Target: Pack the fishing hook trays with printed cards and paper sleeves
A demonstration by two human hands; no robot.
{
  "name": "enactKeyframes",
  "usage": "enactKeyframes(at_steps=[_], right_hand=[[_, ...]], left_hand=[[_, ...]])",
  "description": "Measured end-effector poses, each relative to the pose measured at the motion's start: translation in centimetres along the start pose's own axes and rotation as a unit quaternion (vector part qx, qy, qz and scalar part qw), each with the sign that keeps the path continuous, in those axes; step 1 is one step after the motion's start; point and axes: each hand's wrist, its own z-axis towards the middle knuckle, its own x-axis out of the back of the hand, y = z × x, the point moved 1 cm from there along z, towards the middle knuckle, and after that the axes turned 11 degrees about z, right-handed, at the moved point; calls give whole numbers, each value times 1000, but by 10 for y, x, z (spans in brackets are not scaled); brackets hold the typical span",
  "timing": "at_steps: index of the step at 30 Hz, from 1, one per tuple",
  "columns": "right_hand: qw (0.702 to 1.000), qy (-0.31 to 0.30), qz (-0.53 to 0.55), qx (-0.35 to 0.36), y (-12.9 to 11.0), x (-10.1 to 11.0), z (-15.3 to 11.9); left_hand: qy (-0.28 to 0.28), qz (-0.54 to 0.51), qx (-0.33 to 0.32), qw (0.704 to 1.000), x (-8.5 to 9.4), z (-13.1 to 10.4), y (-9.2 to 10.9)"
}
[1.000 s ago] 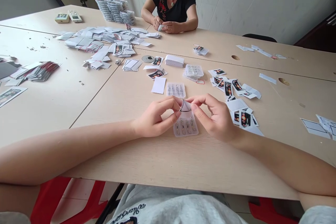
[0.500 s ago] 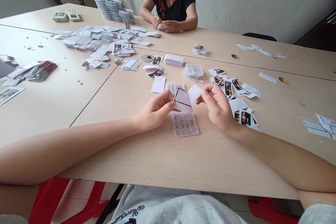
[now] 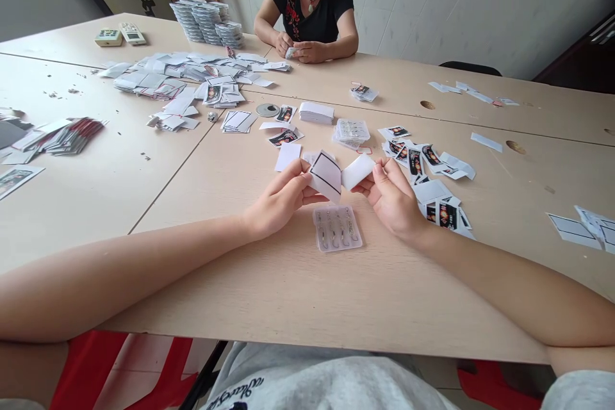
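Note:
My left hand (image 3: 283, 195) pinches a white paper slip with black lines (image 3: 327, 173) between thumb and fingers. In my right hand (image 3: 391, 195) is a plain white paper slip (image 3: 358, 171), held at its right end. The two slips meet or overlap at their inner edges; whether they are joined I cannot tell. Just below them on the table lies a clear plastic box of fish hooks (image 3: 337, 229), with several hooks in a row. A second similar box is mostly hidden behind the lined slip.
Printed black labels (image 3: 444, 213) lie scattered right of my right hand. Beyond my hands are stacked clear boxes (image 3: 350, 132) and a pile of white cards (image 3: 316, 113). A large heap of packets (image 3: 168, 70) spreads at the back left. Across the table sits a person (image 3: 312, 13) handling something small.
The slip in my right hand has swung flatter and shows more of its length. The lined slip in my left hand has tilted and shifted slightly left, uncovering the box's top edge.

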Motion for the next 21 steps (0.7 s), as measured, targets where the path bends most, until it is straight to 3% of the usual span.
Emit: enactKeyframes(at_steps=[10, 13, 15, 17, 19, 21], right_hand=[[989, 52, 112, -83, 3, -1, 6], [984, 60, 137, -101, 3, 0, 7], [980, 79, 148, -110, 3, 1, 8], [978, 87, 152, -113, 3, 2, 8], [978, 83, 152, -114, 3, 2, 9], [979, 78, 153, -115, 3, 1, 8]], left_hand=[[44, -91, 51, 994, 3, 5, -1], [69, -54, 43, 995, 9, 8, 4], [122, 38, 26, 991, 21, 14, 9], [213, 205, 1, 955, 44, 22, 13], [266, 412, -18, 871, 72, 31, 15], [281, 523, 11, 805, 101, 39, 15]])
